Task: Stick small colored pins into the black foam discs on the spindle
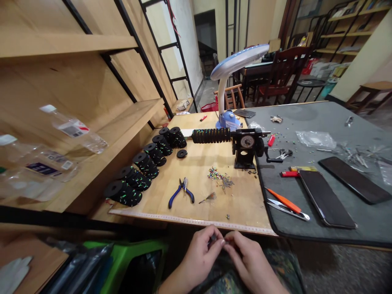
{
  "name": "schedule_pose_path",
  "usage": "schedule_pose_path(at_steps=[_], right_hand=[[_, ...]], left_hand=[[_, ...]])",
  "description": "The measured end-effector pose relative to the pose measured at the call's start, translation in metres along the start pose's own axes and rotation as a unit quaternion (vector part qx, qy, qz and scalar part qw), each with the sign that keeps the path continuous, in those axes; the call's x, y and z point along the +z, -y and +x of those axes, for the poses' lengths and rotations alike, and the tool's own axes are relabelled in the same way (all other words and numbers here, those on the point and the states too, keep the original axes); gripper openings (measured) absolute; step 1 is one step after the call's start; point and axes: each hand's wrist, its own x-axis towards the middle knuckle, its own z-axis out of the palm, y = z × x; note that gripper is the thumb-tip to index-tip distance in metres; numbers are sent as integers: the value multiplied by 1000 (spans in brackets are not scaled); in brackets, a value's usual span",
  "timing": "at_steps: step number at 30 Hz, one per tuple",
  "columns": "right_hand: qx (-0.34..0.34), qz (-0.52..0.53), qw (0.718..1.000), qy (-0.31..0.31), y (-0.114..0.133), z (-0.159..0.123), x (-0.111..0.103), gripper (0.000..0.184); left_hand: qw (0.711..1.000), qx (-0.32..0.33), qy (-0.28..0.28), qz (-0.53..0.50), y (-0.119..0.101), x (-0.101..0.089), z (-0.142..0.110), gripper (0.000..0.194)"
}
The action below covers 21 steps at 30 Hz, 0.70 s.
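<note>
My left hand (200,255) and my right hand (245,255) meet just below the front edge of the wooden board (196,179). Both pinch a tiny dark item between thumb and fingertips, too small to name. On the board lie blue-handled pliers (181,192), a heap of coloured beads (214,174) and small metal pins (227,182). A black hand-crank winder (246,147) stands at the board's right edge, its spindle loaded with black foam spools (211,135). More black spools (143,165) lie in a row along the left.
A grey mat (337,228) at right carries two dark phones (326,198), an orange-handled cutter (283,200), snips (288,209), a red lighter (288,174) and plastic bags. A desk lamp (228,87) stands behind. Plastic bottles (73,128) lie on the wooden shelf at left. A green stool (128,255) is below.
</note>
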Motion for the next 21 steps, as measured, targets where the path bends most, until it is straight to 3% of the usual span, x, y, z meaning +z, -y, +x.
schedule_pose_path(at_steps=[3, 6, 9, 12, 16, 21], right_hand=[[-21, -62, 998, -12, -6, -2, 0, 21], [-8, -53, 998, -31, -12, -3, 1, 19], [44, 29, 997, -50, -17, -3, 5, 22], [109, 141, 983, -50, -19, -3, 13, 30], [171, 240, 954, -49, -20, -1, 22, 38], [202, 318, 925, -49, -24, 2, 25, 47]], left_hand=[[998, -9, 9, -59, 5, 0, -1, 12], [985, -76, 7, -157, 12, 3, -4, 17], [962, -144, -7, -233, 20, 8, -6, 20], [950, -171, -19, -260, 24, 13, -5, 14], [942, -168, -17, -292, 25, 18, -4, 12], [945, -101, -5, -312, 26, 19, -5, 19]])
